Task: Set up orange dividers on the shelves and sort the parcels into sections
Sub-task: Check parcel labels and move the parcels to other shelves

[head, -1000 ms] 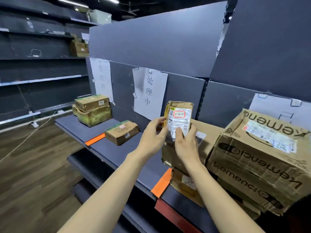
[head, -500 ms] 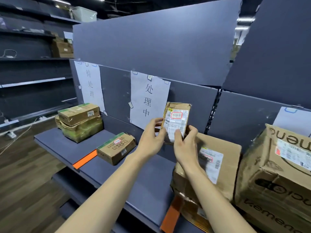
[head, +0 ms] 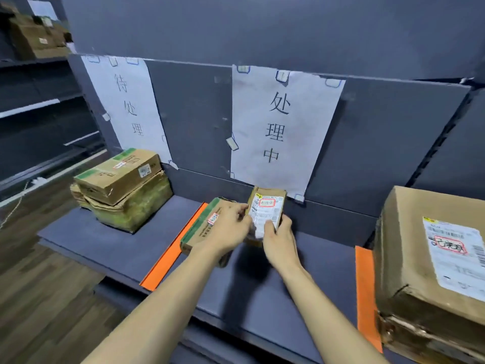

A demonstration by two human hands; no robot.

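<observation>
I hold a small brown parcel (head: 267,210) upright, label facing me, above the shelf (head: 118,245) between two flat orange dividers (head: 170,248) (head: 366,292), under the middle paper sign.

two white paper signs (head: 280,127) with handwritten characters are taped to the dark grey back panel (head: 380,143), a wood-pattern floor (head: 39,298) lies at lower left, and a white cable (head: 15,208) runs across it.

Dark grey back panel (head: 262,30) w/ taped paper signs (head: 278,127); wood-look floor (head: 39,311).
</observation>
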